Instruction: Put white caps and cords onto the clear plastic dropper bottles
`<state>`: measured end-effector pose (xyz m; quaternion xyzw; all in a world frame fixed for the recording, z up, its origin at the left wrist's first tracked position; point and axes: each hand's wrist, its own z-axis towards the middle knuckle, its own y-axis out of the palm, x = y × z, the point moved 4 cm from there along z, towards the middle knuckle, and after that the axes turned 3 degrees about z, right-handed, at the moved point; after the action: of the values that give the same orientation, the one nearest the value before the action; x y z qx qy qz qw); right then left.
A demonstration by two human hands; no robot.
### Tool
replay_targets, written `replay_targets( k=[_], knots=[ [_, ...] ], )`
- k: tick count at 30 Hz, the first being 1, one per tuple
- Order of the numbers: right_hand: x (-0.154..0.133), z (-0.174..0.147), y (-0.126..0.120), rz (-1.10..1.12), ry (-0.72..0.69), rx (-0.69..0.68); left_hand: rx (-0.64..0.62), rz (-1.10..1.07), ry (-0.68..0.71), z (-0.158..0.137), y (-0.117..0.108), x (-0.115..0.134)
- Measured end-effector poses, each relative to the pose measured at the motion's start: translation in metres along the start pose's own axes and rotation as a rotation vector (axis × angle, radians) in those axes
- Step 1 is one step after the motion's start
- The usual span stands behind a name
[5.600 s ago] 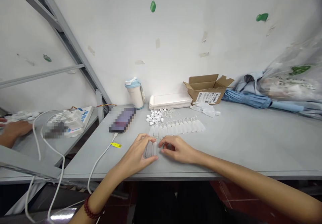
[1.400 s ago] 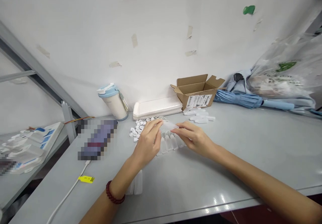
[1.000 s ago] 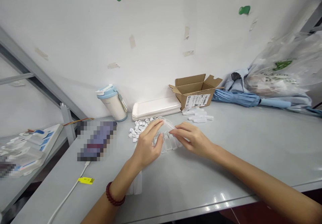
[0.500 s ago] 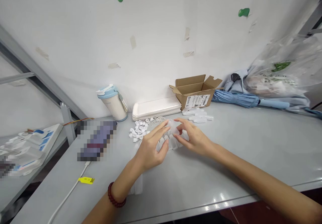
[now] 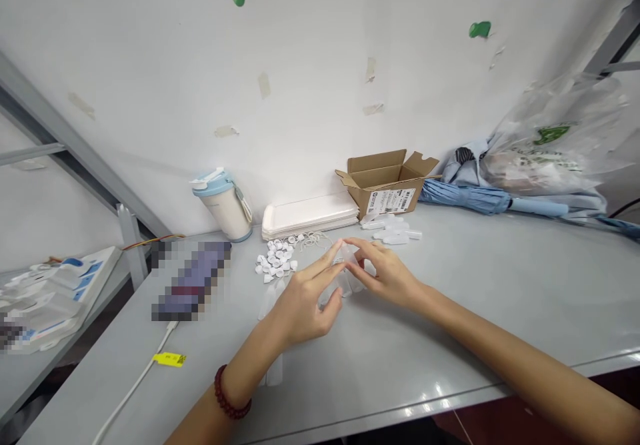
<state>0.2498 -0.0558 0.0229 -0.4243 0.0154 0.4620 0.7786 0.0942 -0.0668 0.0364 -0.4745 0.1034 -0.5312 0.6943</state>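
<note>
- Both hands have moved from near the counter's front edge, where they were several seconds ago, to over the row of tubes.
- Frosted plastic tube [image 5: 349, 256], between the hands, tilted, just above that row [image 5: 346, 285]. Its lower end is partly hidden by fingers.
- Right hand [image 5: 390, 275]: index finger and thumb appear to pinch the tube from the right.
- Left hand [image 5: 310, 302]: index and middle fingers stretch to the tube, the index tip seemingly touching its top; the thumb stands apart, below.
- Handling, as a judgement: very light, smooth enough to slip, thin-walled, with a little give. A gentle pinch on opposite sides of the middle should suit it; squeezing hard might dent it.
- Left of the row: loose white caps [image 5: 276, 260], with pale cords [image 5: 314, 239] behind. More tubes [image 5: 275, 370] lie near the left wrist, which wears a dark red bracelet [image 5: 229, 395].
- Farther back on the gray counter [image 5: 400, 372]: stacked white trays [image 5: 310, 215], an open cardboard box [image 5: 393, 200] with a pile of tubes [image 5: 393, 237] before it, and a pale drinking cup [image 5: 225, 210].
- At far right: a folded blue umbrella [image 5: 465, 195].
</note>
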Motion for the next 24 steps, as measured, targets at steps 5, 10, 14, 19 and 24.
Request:
replay_targets(
  k=[5, 10, 14, 19, 24],
  knots=[
    [0.001, -0.001, -0.001, -0.012, 0.026, 0.050, 0.010, 0.015, 0.008, 0.000, -0.002, 0.003],
    [0.000, 0.000, -0.002, -0.030, 0.023, 0.062, 0.006, 0.018, 0.016, -0.001, -0.002, 0.004],
    [0.003, 0.001, -0.005, 0.020, 0.086, 0.076, -0.038, 0.011, 0.048, 0.000, 0.002, 0.007],
    [0.006, 0.003, -0.005, 0.040, 0.123, 0.063, -0.048, 0.031, 0.032, 0.000, 0.003, 0.010],
    [0.003, 0.002, -0.003, 0.014, 0.101, 0.042, 0.078, 0.008, -0.072, 0.004, -0.007, 0.002]
  ],
)
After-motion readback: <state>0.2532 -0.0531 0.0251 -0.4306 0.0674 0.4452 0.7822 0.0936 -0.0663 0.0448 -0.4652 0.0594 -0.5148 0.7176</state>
